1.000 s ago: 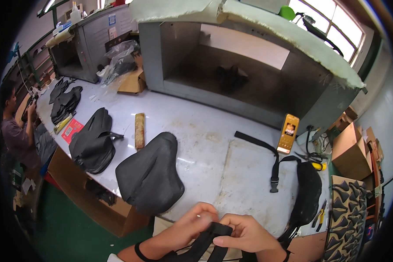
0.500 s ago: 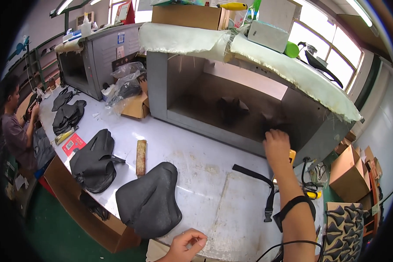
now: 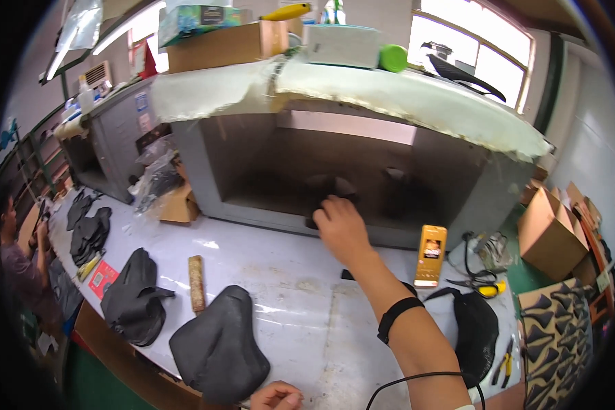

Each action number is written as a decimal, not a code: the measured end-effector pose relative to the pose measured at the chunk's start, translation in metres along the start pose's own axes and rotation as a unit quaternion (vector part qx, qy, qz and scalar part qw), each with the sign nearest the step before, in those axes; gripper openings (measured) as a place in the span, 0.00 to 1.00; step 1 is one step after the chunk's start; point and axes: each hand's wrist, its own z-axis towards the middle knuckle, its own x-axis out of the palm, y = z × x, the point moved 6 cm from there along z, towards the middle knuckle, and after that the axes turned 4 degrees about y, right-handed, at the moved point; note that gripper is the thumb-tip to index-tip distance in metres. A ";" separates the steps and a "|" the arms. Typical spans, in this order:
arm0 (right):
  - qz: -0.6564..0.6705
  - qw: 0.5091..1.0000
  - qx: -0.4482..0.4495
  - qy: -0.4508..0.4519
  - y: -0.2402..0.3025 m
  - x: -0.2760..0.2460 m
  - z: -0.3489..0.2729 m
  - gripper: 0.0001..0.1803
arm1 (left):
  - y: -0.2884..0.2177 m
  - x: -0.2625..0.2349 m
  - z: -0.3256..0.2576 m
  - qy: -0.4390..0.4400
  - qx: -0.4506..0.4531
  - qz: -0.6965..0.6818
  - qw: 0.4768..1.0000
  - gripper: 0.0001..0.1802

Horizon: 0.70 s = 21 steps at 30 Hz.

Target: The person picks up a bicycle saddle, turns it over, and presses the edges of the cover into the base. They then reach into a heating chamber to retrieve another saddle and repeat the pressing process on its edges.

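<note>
- Right hand [image 3: 340,229] at twelve o'clock, fingers grasping a dark moulded piece [image 3: 319,217] inside the grey metal cabinet [image 3: 471,191].
- Left hand [image 3: 275,396] at six o'clock by the pale counter [image 3: 287,287], fingers curled, grip unclear.

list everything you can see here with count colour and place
dark piece: 1, black, at the alcove's lip under the right hand
alcove: 1, grey, back of the white table
moulded covers: 2, black, front left of the table
wooden block: 1, tan, between the covers
yellow case: 1, upright at the alcove's right
black pouch: 1, right edge
cardboard boxes: several, brown, right floor and on top
co-worker: 1, far left
wristband: 1, black, right forearm
right hand: reaching into the alcove
left hand: curled, bottom edge
</note>
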 end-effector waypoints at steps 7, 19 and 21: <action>0.220 0.936 0.069 -0.264 0.025 -0.202 -0.024 0.09 | -0.033 -0.028 -0.021 -0.083 0.103 -0.009 0.991 0.03; 0.563 0.796 0.176 0.134 0.152 -0.277 -0.155 0.12 | -0.100 0.023 -0.067 0.085 0.176 0.078 0.978 0.36; 0.526 0.844 0.084 0.056 0.180 -0.270 -0.169 0.13 | -0.095 0.032 -0.061 0.251 0.120 0.248 0.928 0.39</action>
